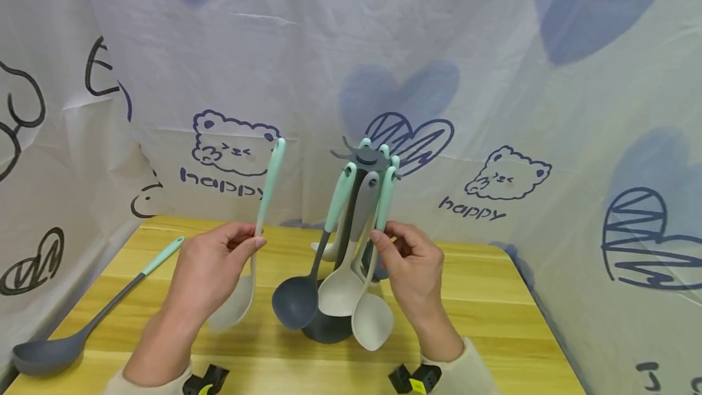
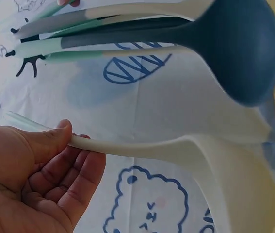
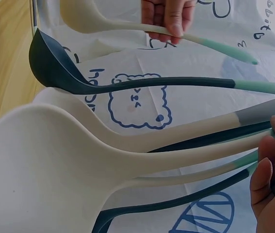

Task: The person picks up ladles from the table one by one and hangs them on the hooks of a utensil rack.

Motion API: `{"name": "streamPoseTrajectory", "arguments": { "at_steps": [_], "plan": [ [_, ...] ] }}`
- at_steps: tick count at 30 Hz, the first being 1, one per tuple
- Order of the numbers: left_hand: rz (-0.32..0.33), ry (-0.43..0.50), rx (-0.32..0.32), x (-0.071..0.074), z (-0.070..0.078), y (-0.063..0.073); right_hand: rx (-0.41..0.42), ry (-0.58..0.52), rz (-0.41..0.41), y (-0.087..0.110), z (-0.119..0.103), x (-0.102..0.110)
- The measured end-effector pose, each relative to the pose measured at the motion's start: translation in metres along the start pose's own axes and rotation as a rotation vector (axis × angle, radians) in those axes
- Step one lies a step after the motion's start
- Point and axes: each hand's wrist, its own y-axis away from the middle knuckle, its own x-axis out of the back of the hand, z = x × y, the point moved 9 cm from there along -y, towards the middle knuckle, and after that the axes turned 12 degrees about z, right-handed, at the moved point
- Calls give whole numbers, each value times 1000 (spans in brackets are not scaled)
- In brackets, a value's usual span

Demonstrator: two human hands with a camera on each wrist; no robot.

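My left hand (image 1: pixel 211 267) pinches a cream ladle (image 2: pixel 142 149) by its neck, just below the mint handle. That ladle stands upright, bowl down, left of a dark utensil stand (image 1: pixel 327 329). On the stand's right side, my right hand (image 1: pixel 414 261) pinches a second cream ladle (image 1: pixel 373 322) near the lower end of its mint handle. The top of this handle is up at the hooked rack (image 1: pixel 366 156). Beside it hang a cream ladle with a grey handle (image 1: pixel 341 292) and a dark ladle with a mint handle (image 1: pixel 296 302).
More utensils hang behind, partly hidden. On the left of the wooden table (image 1: pixel 466 322) lies a dark ladle (image 1: pixel 55 352) with a mint handle. A printed white cloth (image 1: pixel 307 47) with hearts and bears rises behind the table and at both sides.
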Motion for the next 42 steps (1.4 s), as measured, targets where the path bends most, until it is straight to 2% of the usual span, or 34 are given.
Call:
{"name": "streamPoseTrajectory", "arguments": {
  "at_steps": [5, 17, 24, 42],
  "plan": [
    [25, 9, -55, -3, 16, -2, 11, -4, 5, 0, -1, 0],
    [7, 2, -143, -15, 33, -9, 19, -18, 9, 0, -1, -1],
    [11, 12, -174, -20, 39, -13, 14, -21, 5, 0, 0, -1],
    [23, 22, -211, -25, 44, -12, 9, -26, 4, 0, 0, -1]
  ]
}}
